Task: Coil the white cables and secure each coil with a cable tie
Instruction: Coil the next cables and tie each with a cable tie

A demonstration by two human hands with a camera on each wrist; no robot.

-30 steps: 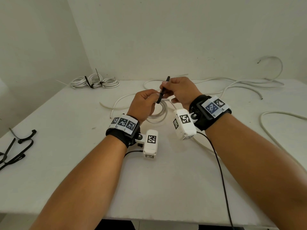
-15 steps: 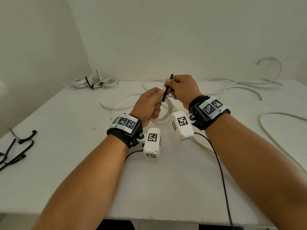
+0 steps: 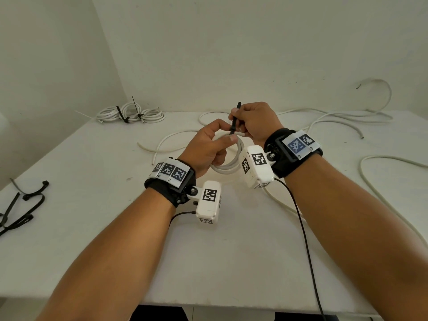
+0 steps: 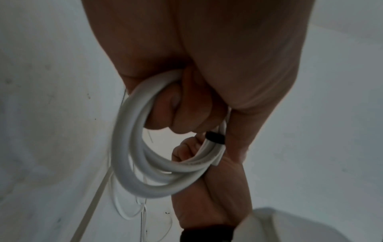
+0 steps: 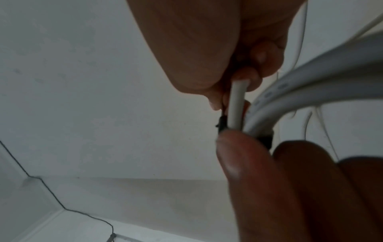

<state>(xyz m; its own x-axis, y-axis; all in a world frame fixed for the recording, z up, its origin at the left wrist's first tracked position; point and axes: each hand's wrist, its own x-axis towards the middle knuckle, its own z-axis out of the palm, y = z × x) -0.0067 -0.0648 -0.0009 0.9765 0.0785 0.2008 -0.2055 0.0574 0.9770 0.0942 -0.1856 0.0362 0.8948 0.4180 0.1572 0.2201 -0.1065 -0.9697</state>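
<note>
white cables [image 3: 347, 117] are sprawling loose over the far and right side of the white table [image 3: 92, 228], the largest thing in view. two tied coils [image 3: 132, 113] are sitting at the far left corner. the coil in hand [image 3: 228, 166] is hanging above the table centre, the left hand [image 3: 206, 150] curling its fingers through and around the loops. the right hand [image 3: 254, 121] is pinching the black cable tie [image 3: 234, 120], whose band is wrapping the coil's top and whose tail is pointing up. spare black ties [image 3: 20, 205] are lying at the left edge.
</note>
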